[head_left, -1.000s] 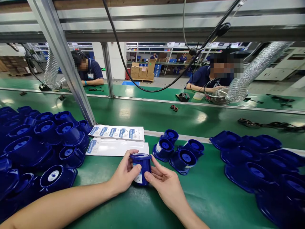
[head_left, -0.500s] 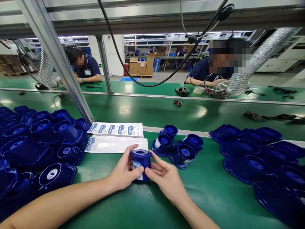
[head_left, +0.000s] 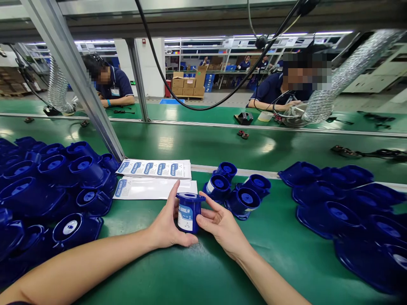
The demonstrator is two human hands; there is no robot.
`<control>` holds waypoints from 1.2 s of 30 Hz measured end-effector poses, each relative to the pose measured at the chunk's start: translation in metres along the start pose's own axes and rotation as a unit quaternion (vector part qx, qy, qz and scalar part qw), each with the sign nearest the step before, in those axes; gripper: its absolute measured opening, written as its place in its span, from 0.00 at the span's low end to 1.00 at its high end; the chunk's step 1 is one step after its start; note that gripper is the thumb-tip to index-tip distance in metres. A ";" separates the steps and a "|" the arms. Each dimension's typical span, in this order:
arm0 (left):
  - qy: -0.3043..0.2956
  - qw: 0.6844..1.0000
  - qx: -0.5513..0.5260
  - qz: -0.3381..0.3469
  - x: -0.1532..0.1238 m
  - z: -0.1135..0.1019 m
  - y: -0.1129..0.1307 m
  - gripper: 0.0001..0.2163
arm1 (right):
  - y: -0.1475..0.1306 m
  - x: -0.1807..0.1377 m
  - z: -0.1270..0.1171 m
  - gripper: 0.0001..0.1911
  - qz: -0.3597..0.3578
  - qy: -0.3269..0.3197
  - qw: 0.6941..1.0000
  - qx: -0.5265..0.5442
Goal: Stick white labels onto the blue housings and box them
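Note:
A small blue plastic housing (head_left: 188,212) with a white label reading "5000L/H" stands upright between my hands on the green mat (head_left: 197,271). My left hand (head_left: 167,226) wraps round its left side and underneath, thumb up along the wall. My right hand (head_left: 222,226) grips its right side with thumb and fingertips. Two white sticker sheets (head_left: 155,178) with blue labels lie just beyond, at the mat's far edge.
A large heap of blue housings (head_left: 47,186) fills the left. Several more (head_left: 238,192) stand right of my hands, and another heap (head_left: 349,212) covers the right. A slanted metal post (head_left: 76,80) rises at left. Across the conveyor belt (head_left: 206,146), other people work.
The housing has been turned so its white label faces me more fully. My left thumb has lifted along its side. The view shifted slightly downward.

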State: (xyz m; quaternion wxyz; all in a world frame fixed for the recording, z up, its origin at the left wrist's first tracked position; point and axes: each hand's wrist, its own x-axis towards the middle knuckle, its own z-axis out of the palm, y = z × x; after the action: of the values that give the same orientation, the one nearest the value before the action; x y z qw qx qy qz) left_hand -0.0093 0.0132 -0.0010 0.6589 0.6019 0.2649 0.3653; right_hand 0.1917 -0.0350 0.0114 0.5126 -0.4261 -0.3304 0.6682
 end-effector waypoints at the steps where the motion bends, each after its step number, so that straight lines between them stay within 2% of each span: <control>1: 0.001 1.000 -0.029 0.011 0.002 0.000 -0.002 0.69 | 0.000 0.001 0.000 0.64 -0.004 -0.003 1.000 0.002; 5: 0.017 0.996 -0.081 0.032 0.007 -0.001 -0.007 0.50 | 0.003 0.004 0.002 0.58 -0.017 -0.015 1.000 0.010; 7: 0.027 0.997 -0.071 0.030 0.007 0.000 -0.009 0.48 | 0.007 0.003 0.004 0.55 -0.020 -0.015 1.000 0.008; 14: 0.062 0.997 -0.051 0.006 0.001 0.002 -0.010 0.54 | 0.013 -0.003 0.013 0.56 -0.021 0.017 0.999 -0.031; 20: 0.040 0.997 -0.055 -0.022 -0.001 0.003 -0.001 0.60 | 0.012 -0.001 0.003 0.55 -0.022 0.007 0.999 -0.025; 25: 0.024 0.999 -0.015 -0.026 -0.003 0.005 0.005 0.66 | 0.009 0.004 -0.004 0.53 -0.033 -0.018 0.999 -0.021; 27: 0.014 1.000 -0.016 -0.018 -0.003 0.005 0.006 0.69 | 0.002 0.004 -0.005 0.54 -0.021 -0.019 0.999 -0.042; 29: -0.004 0.999 -0.034 -0.016 -0.002 0.006 0.004 0.71 | -0.009 0.001 -0.006 0.52 -0.022 0.008 0.994 -0.110; 31: -0.017 0.997 -0.067 -0.031 -0.002 0.007 0.002 0.69 | -0.021 -0.006 -0.009 0.47 -0.068 0.045 0.963 -0.256; 32: -0.017 0.995 -0.084 -0.044 -0.002 0.007 0.000 0.66 | -0.026 -0.011 -0.010 0.45 -0.111 0.060 0.930 -0.346; 34: -0.009 0.992 -0.101 -0.082 0.000 0.006 -0.004 0.57 | -0.033 -0.022 -0.010 0.46 -0.209 0.072 0.835 -0.503; 36: -0.013 0.988 -0.094 -0.119 0.003 0.004 -0.008 0.51 | -0.033 -0.031 -0.006 0.58 -0.283 0.070 0.745 -0.600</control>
State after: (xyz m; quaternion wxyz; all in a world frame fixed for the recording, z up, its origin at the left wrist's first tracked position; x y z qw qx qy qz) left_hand -0.0030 0.0128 -0.0080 0.7545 0.5065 0.2903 0.2999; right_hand 0.2143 -0.0568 0.0449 0.3381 -0.5786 -0.7317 0.1246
